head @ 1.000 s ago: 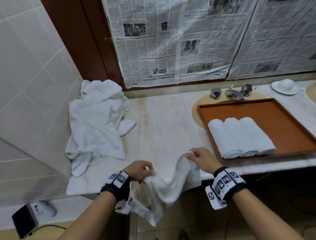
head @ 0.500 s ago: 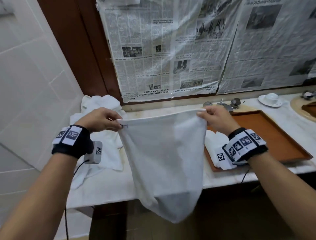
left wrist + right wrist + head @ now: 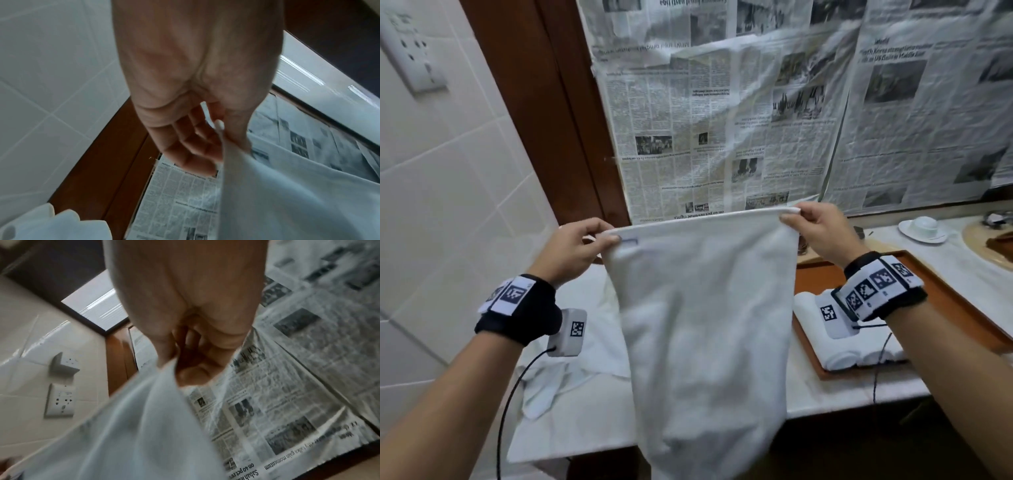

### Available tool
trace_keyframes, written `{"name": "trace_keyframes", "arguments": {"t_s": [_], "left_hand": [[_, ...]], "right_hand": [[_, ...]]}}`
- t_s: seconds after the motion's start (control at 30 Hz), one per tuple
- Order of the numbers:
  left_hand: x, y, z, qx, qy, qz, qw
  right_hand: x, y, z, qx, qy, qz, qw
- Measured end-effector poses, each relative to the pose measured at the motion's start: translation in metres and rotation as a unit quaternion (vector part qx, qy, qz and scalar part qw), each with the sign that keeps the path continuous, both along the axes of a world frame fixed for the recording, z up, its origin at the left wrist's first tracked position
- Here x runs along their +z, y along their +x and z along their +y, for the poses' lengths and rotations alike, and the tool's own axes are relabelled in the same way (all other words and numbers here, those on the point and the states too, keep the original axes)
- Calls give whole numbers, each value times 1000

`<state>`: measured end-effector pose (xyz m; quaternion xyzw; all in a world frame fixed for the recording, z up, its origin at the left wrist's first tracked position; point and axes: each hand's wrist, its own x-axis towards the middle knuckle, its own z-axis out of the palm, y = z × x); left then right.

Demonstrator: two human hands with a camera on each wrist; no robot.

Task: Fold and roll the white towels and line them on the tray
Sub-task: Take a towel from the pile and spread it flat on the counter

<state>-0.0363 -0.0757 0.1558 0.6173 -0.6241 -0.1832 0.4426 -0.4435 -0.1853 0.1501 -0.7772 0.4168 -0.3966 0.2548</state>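
Note:
A white towel (image 3: 705, 325) hangs spread out in the air above the marble counter (image 3: 835, 394). My left hand (image 3: 575, 246) pinches its top left corner and my right hand (image 3: 815, 229) pinches its top right corner, the top edge stretched taut between them. The left wrist view shows thumb and fingers of my left hand (image 3: 205, 133) closed on the towel (image 3: 287, 203). In the right wrist view my right hand (image 3: 185, 356) pinches the towel (image 3: 133, 426). The brown wooden tray (image 3: 955, 308) lies to the right with rolled white towels (image 3: 842, 356) at its near end, partly hidden by my right wrist.
A heap of loose white towels (image 3: 571, 370) lies on the counter's left side behind the hanging one. Newspaper (image 3: 739, 120) covers the wall behind. A white cup and saucer (image 3: 923, 228) stand at the back right. A wall socket (image 3: 414, 58) sits high on the tiled left wall.
Both hands have lifted the towel from the counter's front edge and spread it out; since half a second ago they have raised it a little further and the view has tilted up.

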Motion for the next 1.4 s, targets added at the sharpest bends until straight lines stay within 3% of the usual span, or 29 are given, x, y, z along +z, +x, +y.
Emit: {"name": "trace_keyframes", "arguments": {"t_s": [0.17,0.37,0.43,0.53,0.67,0.77,1.07,1.17,1.27,1.33,1.4], "left_hand": [[-10,8,-5,-4,9,5,1000],[-54,9,-26,-2,36,-127,991],[-72,12,-34,-2,59,-130,990],[-92,15,-59,9,87,-113,990],[-115,20,-118,60,108,-43,991],[-138,29,-173,115,120,-8,986],[-235,47,-304,205,177,-63,960],[-269,52,-323,191,210,-69,956],[-295,54,-324,170,234,-85,954],[-302,50,-313,140,200,-103,964],[-307,41,-293,140,148,-148,968]], "right_hand": [[-16,6,-7,-31,-11,41,999],[-47,10,-24,-64,96,135,984],[-67,13,-29,-61,147,115,981],[-93,23,-52,-62,244,16,968],[-116,46,-116,-76,270,-42,959],[-137,66,-173,-89,274,-57,956],[-249,107,-312,-124,339,-64,930],[-271,120,-329,-151,346,-40,925],[-282,126,-332,-174,336,35,925],[-282,125,-321,-179,320,78,927],[-282,124,-295,-131,279,96,946]]}}
